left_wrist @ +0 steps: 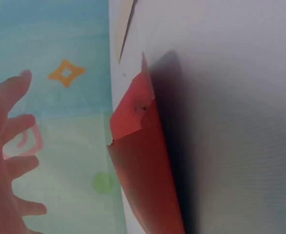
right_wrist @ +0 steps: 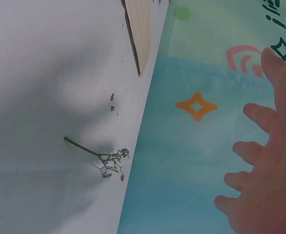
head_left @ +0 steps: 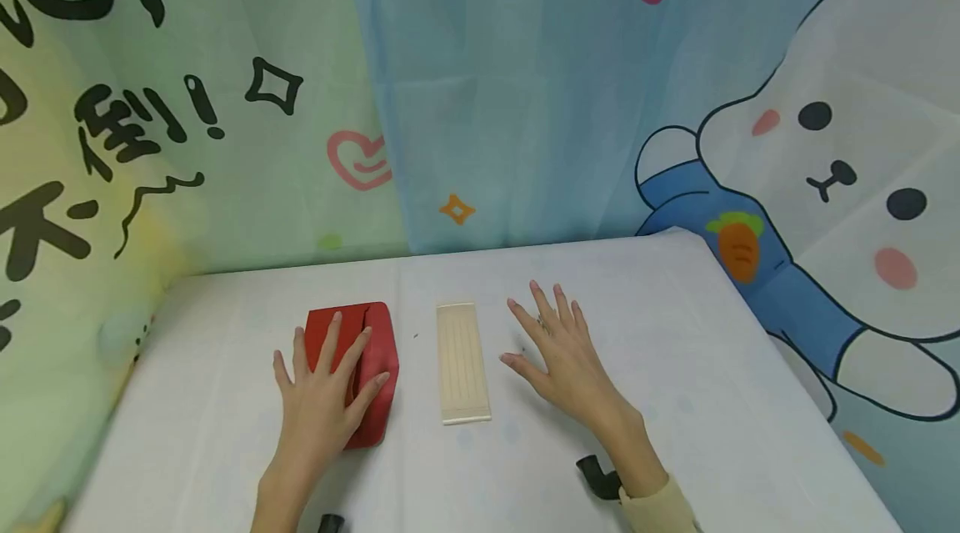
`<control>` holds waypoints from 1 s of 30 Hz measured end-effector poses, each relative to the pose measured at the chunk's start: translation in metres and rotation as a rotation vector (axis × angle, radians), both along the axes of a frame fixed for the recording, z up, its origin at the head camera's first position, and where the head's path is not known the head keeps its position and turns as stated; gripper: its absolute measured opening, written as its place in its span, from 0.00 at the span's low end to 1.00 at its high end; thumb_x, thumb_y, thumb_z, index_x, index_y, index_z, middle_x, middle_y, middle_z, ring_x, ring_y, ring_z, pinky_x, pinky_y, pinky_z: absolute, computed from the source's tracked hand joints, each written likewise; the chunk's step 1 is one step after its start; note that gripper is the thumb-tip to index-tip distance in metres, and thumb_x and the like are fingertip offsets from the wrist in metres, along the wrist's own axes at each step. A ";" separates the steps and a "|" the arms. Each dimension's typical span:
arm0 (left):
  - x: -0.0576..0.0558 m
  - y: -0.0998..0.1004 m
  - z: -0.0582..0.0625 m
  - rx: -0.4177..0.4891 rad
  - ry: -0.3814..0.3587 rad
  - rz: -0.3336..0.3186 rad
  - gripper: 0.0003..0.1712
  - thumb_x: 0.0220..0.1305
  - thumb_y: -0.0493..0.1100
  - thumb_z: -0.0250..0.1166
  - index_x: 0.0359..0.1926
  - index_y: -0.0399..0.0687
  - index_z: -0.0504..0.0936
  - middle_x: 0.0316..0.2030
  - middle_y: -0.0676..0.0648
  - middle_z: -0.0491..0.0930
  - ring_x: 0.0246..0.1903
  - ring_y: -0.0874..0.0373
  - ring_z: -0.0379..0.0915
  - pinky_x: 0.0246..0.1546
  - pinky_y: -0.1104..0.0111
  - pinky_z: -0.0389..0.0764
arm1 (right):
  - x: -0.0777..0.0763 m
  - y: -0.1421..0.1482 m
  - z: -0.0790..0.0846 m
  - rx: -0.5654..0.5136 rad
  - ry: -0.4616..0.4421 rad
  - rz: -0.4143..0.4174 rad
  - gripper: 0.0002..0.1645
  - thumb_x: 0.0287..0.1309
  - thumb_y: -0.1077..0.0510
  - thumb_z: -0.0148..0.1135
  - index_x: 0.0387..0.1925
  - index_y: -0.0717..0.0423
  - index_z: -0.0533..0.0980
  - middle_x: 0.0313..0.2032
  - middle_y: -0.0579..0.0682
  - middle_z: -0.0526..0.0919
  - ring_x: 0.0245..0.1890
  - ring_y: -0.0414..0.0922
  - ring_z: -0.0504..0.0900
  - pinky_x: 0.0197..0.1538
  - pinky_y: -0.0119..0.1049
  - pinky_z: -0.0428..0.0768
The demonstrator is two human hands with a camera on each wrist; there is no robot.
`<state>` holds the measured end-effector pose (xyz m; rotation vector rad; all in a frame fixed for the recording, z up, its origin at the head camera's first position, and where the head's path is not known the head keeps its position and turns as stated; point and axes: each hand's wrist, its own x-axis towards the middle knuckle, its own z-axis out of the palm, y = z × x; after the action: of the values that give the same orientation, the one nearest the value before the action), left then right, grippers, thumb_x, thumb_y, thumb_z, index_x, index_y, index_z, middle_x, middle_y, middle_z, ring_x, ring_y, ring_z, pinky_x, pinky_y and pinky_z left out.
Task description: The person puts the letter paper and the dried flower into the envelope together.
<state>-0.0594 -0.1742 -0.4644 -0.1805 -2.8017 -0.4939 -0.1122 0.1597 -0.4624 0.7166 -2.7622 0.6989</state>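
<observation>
Left grip [head_left: 315,399] and right grip [head_left: 564,362] are splayed, empty; the former, pressed down carelessly, could crease the red envelope [head_left: 386,339].

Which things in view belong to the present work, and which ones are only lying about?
Probably for the work:
red envelope, beneath the left hand
thin sprig, beneath the right hand
pale ribbed strip, between both hands

Probably just lying about:
dark specks near the sprig
</observation>
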 end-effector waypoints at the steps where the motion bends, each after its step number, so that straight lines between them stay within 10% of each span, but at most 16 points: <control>1: 0.000 0.000 0.000 -0.001 0.002 0.002 0.39 0.64 0.58 0.70 0.73 0.56 0.71 0.77 0.36 0.59 0.73 0.19 0.46 0.65 0.22 0.44 | 0.000 0.000 0.000 -0.004 -0.003 0.002 0.47 0.63 0.41 0.69 0.78 0.46 0.61 0.80 0.62 0.51 0.81 0.66 0.41 0.75 0.71 0.45; 7: 0.002 -0.003 -0.004 -0.010 -0.028 0.035 0.39 0.64 0.57 0.71 0.72 0.53 0.72 0.72 0.28 0.62 0.67 0.19 0.56 0.61 0.25 0.58 | 0.001 -0.004 0.002 -0.056 -0.027 0.009 0.45 0.63 0.43 0.70 0.77 0.47 0.63 0.80 0.64 0.51 0.80 0.68 0.43 0.76 0.70 0.47; 19: 0.010 -0.006 -0.016 0.065 -0.367 0.239 0.42 0.72 0.61 0.60 0.73 0.37 0.64 0.65 0.19 0.61 0.56 0.21 0.65 0.50 0.33 0.73 | 0.004 -0.006 -0.001 -0.156 0.022 0.061 0.40 0.61 0.50 0.73 0.72 0.53 0.70 0.77 0.65 0.60 0.77 0.68 0.56 0.71 0.69 0.61; 30: 0.012 -0.007 -0.024 0.038 -0.327 0.302 0.37 0.71 0.55 0.63 0.69 0.31 0.69 0.54 0.20 0.68 0.50 0.25 0.68 0.44 0.39 0.77 | 0.012 -0.016 -0.006 -0.139 -0.019 0.067 0.35 0.64 0.50 0.71 0.69 0.55 0.73 0.75 0.64 0.65 0.75 0.66 0.62 0.72 0.68 0.61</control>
<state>-0.0470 -0.1810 -0.4889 0.3587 -3.0522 -0.5426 -0.1002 0.1437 -0.4686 0.7797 -2.6848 0.9061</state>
